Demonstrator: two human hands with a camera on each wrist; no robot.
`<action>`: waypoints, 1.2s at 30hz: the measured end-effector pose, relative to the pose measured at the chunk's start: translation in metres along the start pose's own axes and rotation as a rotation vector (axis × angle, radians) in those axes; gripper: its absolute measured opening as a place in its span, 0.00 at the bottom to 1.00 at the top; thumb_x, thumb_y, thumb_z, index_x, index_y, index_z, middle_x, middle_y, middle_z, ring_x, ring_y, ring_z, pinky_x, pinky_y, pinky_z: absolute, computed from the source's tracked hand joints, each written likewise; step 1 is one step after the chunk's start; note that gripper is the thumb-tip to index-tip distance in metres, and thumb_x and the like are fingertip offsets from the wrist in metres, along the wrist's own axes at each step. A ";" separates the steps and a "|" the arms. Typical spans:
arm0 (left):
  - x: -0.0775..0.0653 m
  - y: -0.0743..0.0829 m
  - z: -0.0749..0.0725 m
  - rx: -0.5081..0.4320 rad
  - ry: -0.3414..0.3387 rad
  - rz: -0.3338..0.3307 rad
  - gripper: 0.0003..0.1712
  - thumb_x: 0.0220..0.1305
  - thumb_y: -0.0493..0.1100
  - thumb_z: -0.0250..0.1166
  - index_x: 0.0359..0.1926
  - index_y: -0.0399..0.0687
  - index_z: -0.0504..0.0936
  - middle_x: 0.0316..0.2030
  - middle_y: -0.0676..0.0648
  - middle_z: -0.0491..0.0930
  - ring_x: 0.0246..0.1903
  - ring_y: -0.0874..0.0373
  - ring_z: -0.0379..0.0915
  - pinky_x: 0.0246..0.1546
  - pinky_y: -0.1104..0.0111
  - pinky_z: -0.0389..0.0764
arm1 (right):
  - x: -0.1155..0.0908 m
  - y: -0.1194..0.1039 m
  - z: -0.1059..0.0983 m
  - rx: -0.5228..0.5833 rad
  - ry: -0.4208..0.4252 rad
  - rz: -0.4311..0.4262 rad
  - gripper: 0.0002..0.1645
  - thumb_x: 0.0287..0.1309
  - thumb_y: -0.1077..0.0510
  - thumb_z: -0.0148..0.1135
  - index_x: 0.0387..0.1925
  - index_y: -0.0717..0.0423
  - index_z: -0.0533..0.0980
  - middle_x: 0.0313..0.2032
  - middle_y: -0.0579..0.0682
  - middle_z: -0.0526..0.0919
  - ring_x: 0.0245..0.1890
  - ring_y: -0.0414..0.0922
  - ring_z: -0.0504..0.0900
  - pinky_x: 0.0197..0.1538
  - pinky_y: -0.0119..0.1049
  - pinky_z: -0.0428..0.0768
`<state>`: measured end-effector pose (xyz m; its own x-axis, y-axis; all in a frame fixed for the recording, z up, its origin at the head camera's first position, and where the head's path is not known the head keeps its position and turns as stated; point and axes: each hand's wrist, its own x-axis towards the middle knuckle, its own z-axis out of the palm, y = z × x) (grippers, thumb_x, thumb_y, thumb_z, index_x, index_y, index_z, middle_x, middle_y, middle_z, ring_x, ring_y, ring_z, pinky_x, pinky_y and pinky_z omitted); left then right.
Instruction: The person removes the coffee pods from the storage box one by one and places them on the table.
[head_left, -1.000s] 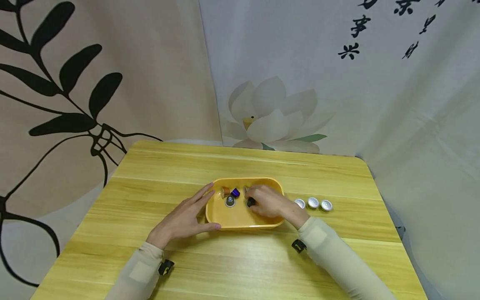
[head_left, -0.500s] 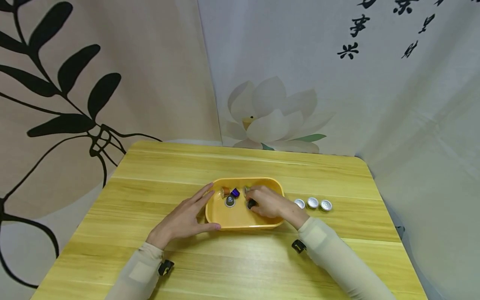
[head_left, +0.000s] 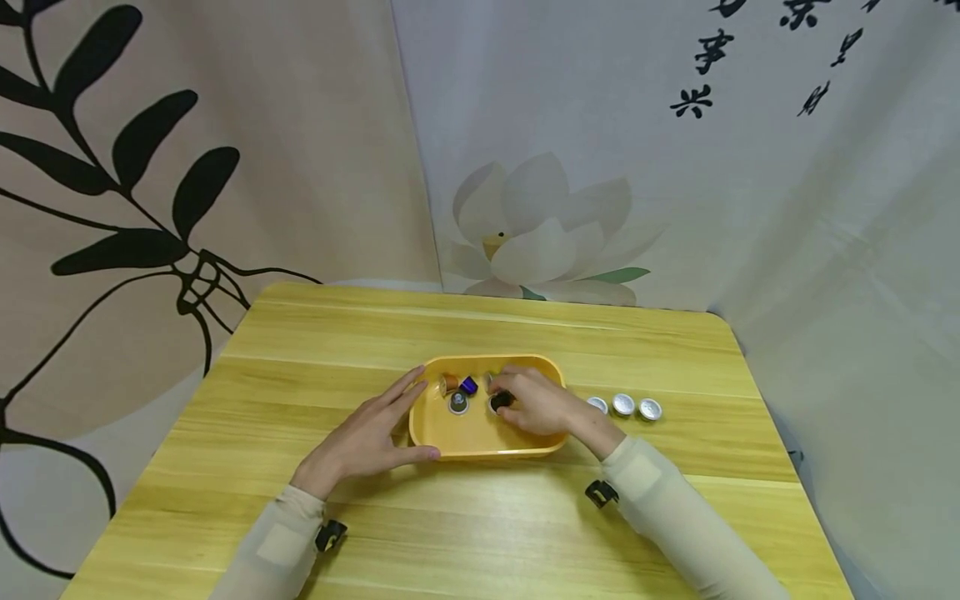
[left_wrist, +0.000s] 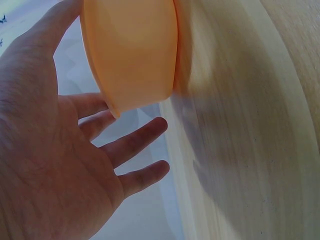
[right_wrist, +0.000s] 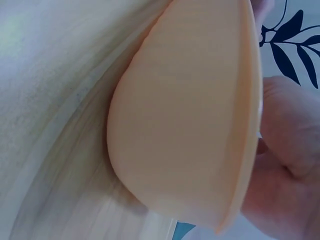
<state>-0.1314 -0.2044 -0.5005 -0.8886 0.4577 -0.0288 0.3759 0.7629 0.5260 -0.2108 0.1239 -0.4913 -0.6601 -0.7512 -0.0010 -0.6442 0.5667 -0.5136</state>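
A person's left hand [head_left: 367, 442] is resting, fingers spread and fairly straight, against the left end of a yellow tray [head_left: 467, 437], probably to steady it. Inside, toward the tray's right, the right hand [head_left: 540, 404] is pinching a black pod [head_left: 500, 402] between thumb and fingers, a hold likely suiting its smallness. Orange [head_left: 448, 383], blue [head_left: 468, 385] and gray pods [head_left: 458, 403] are sitting close together leftward; three silver discs [head_left: 623, 405] are lying outside, right of the tray, on the wooden table [head_left: 360, 333].
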 end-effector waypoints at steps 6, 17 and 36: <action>-0.001 -0.001 0.000 -0.001 -0.003 -0.001 0.69 0.67 0.79 0.74 0.91 0.42 0.58 0.94 0.46 0.45 0.85 0.31 0.64 0.79 0.35 0.77 | -0.007 -0.006 -0.006 0.009 0.000 0.046 0.25 0.76 0.61 0.69 0.69 0.63 0.83 0.60 0.56 0.87 0.54 0.51 0.87 0.58 0.44 0.89; -0.001 0.001 0.000 -0.005 0.001 0.006 0.68 0.68 0.75 0.76 0.90 0.41 0.58 0.94 0.45 0.46 0.84 0.30 0.65 0.78 0.34 0.77 | -0.021 -0.005 -0.017 0.116 0.101 0.012 0.24 0.70 0.63 0.70 0.65 0.60 0.86 0.54 0.53 0.86 0.50 0.46 0.88 0.57 0.52 0.92; 0.000 0.000 0.000 -0.001 -0.006 0.001 0.69 0.68 0.78 0.73 0.91 0.41 0.57 0.94 0.46 0.44 0.85 0.31 0.62 0.80 0.34 0.75 | -0.055 0.000 -0.032 0.266 0.250 0.089 0.16 0.72 0.58 0.79 0.56 0.54 0.86 0.46 0.45 0.94 0.47 0.42 0.93 0.62 0.47 0.93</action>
<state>-0.1310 -0.2047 -0.5010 -0.8867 0.4611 -0.0330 0.3767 0.7620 0.5267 -0.1872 0.1765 -0.4636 -0.8042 -0.5784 0.1366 -0.4785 0.4938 -0.7261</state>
